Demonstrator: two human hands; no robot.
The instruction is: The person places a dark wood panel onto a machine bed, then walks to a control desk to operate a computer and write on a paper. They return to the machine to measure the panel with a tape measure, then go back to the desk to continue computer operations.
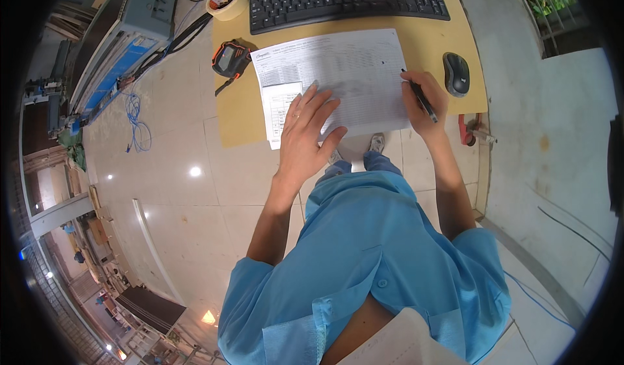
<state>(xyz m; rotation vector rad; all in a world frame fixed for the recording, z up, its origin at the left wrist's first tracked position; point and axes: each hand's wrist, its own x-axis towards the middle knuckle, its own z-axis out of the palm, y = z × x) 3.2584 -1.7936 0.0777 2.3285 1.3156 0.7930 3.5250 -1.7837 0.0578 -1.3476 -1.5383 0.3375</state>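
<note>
A large printed form (364, 59) with table rows lies on the yellow desk (237, 121). On its left part rests a smaller printed slip (276, 102). My left hand (305, 131) lies flat over the slip's right side and the form's lower edge, fingers spread. At the form's right edge my right hand (426, 105) is closed around a black pen (424, 100). The pen slants, one end toward the form; whether it touches the paper I cannot tell.
A black keyboard (344, 4) stands at the desk's far side, with a tape roll (226, 1) left of it. A tape measure (231, 59) lies left of the form, a black mouse (456, 74) right of it. A red clamp (465, 130) sits by the desk's right edge.
</note>
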